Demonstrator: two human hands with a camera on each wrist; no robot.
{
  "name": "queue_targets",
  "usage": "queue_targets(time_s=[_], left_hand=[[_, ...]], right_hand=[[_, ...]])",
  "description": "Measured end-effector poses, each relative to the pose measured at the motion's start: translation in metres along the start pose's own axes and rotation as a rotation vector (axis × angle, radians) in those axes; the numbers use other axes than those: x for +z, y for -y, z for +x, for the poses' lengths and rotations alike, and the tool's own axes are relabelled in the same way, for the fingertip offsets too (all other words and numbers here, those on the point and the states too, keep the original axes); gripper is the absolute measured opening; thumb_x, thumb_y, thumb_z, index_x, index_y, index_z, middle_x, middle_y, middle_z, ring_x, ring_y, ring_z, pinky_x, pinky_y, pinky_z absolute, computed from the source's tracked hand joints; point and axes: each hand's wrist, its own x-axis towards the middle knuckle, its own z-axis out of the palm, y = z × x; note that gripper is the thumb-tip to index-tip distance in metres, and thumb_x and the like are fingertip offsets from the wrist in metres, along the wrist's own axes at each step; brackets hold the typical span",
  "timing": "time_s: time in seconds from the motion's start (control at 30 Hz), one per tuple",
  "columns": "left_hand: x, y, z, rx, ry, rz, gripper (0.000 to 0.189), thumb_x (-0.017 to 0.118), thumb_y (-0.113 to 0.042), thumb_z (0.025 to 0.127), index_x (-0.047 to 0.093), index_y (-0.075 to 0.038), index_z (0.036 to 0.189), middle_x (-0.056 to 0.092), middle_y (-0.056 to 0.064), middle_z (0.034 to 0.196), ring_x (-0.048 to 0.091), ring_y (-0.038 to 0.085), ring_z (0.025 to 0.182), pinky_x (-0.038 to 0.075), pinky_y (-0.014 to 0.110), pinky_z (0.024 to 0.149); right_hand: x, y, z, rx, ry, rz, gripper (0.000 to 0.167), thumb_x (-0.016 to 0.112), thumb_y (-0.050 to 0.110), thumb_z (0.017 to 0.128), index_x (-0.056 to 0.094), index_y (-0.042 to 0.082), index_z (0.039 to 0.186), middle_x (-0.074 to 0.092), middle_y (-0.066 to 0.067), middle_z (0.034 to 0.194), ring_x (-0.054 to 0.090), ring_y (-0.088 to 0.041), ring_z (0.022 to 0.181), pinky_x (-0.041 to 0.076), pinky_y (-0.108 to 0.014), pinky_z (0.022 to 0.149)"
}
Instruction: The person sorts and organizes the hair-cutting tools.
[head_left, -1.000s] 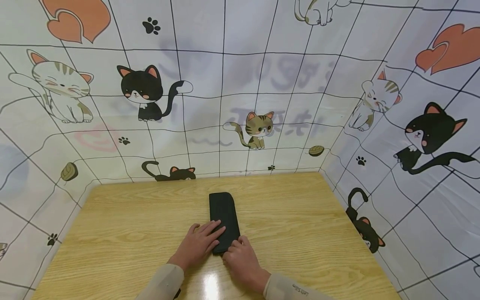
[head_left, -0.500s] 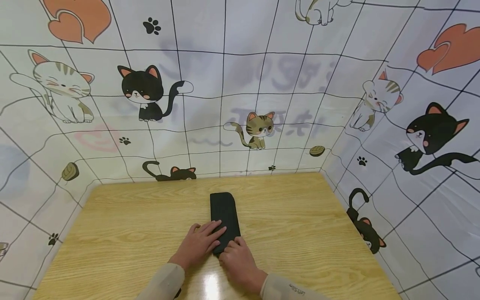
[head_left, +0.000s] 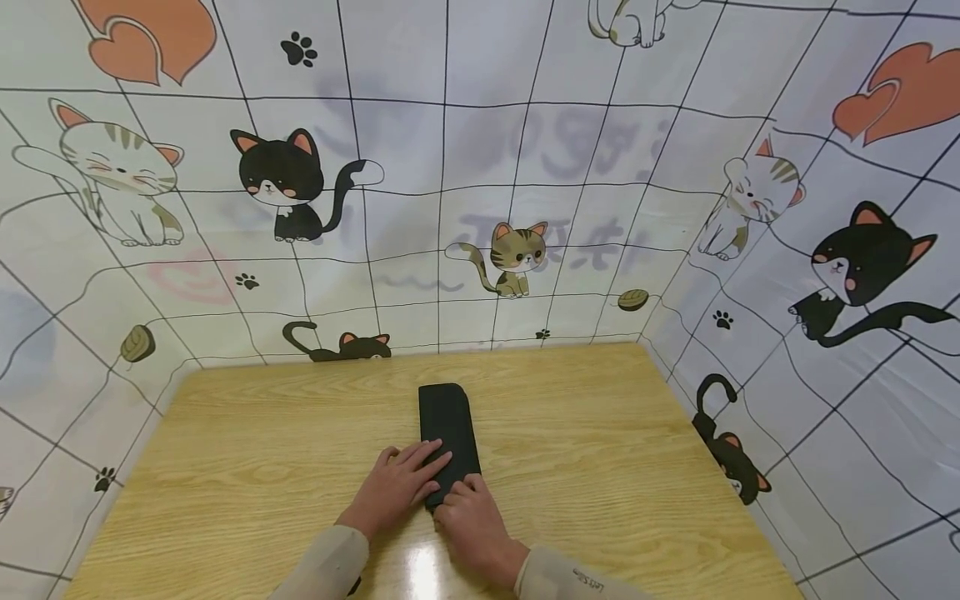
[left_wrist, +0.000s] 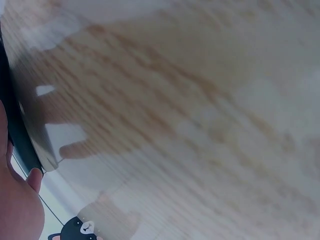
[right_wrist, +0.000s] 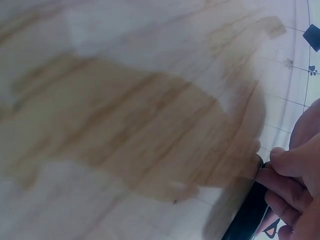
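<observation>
A flat black case (head_left: 446, 412), long and with one rounded far corner, lies on the wooden table. My left hand (head_left: 397, 487) rests on its near left part with fingers outstretched. At the near end of the case, my right hand (head_left: 472, 521) has its fingers curled and pinches at the edge. In the right wrist view, thumb and forefinger of the right hand (right_wrist: 295, 185) meet at the rim of the black case (right_wrist: 247, 215); any small part between the fingertips is hidden. The left wrist view catches only the case's side (left_wrist: 15, 115) and part of the left hand (left_wrist: 20, 210).
A light wood table (head_left: 585, 433) extends around the case on all sides. White cloth walls (head_left: 420, 150) printed with cats, hearts and paw marks stand behind it and at both sides. A bright light reflection shows near the front.
My right hand has slid slightly left along the near end of the case. The left hand and the case have stayed in place.
</observation>
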Motion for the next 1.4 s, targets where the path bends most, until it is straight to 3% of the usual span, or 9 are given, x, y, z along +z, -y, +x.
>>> queue_targets(time_s=[0.5, 0.77, 0.87, 1.13, 1.4], left_hand=[[-0.0002, 0.0003, -0.0010, -0.004, -0.014, 0.007, 0.049, 0.054, -0.042, 0.098, 0.049, -0.029, 0.145, 0.045, -0.001, 0.151, 0.048, 0.019, 0.133, 0.044, 0.046, 0.093], [-0.0026, 0.0008, -0.0006, 0.002, -0.041, -0.041, 0.049, 0.057, -0.040, 0.097, 0.050, -0.027, 0.144, 0.047, 0.001, 0.150, 0.051, 0.021, 0.132, 0.044, 0.048, 0.093], [-0.0028, 0.0008, 0.0005, -0.004, -0.023, -0.079, 0.049, 0.055, -0.040, 0.097, 0.049, -0.027, 0.145, 0.046, 0.001, 0.151, 0.050, 0.022, 0.133, 0.043, 0.050, 0.095], [-0.0021, -0.0009, 0.0027, -0.002, -0.011, -0.073, 0.048, 0.058, -0.037, 0.096, 0.051, -0.026, 0.143, 0.048, 0.001, 0.149, 0.050, 0.021, 0.133, 0.043, 0.051, 0.099], [-0.0069, 0.0008, 0.0031, -0.005, 0.039, -0.068, 0.048, 0.056, -0.038, 0.097, 0.051, -0.027, 0.143, 0.047, 0.001, 0.150, 0.047, 0.025, 0.137, 0.042, 0.053, 0.104]], right_hand=[[0.0012, 0.0010, 0.0011, -0.027, -0.053, 0.010, 0.008, 0.071, 0.030, 0.087, 0.076, 0.030, 0.081, 0.072, 0.015, 0.080, 0.056, -0.005, 0.078, 0.040, -0.030, 0.086], [0.0018, -0.0013, -0.0001, -0.029, -0.050, -0.012, 0.006, 0.072, 0.033, 0.087, 0.077, 0.031, 0.083, 0.072, 0.015, 0.080, 0.058, -0.005, 0.078, 0.040, -0.030, 0.085], [-0.0003, -0.0026, -0.0007, -0.033, -0.047, -0.027, 0.005, 0.073, 0.034, 0.086, 0.077, 0.032, 0.083, 0.073, 0.016, 0.080, 0.058, -0.005, 0.078, 0.041, -0.029, 0.084], [-0.0001, -0.0040, -0.0018, -0.045, -0.009, -0.037, 0.009, 0.069, 0.033, 0.089, 0.076, 0.032, 0.084, 0.073, 0.015, 0.083, 0.058, -0.005, 0.080, 0.041, -0.030, 0.085], [0.0039, 0.0012, -0.0005, -0.035, -0.052, -0.054, 0.009, 0.070, 0.034, 0.088, 0.075, 0.031, 0.082, 0.071, 0.015, 0.080, 0.058, -0.005, 0.078, 0.041, -0.030, 0.084]])
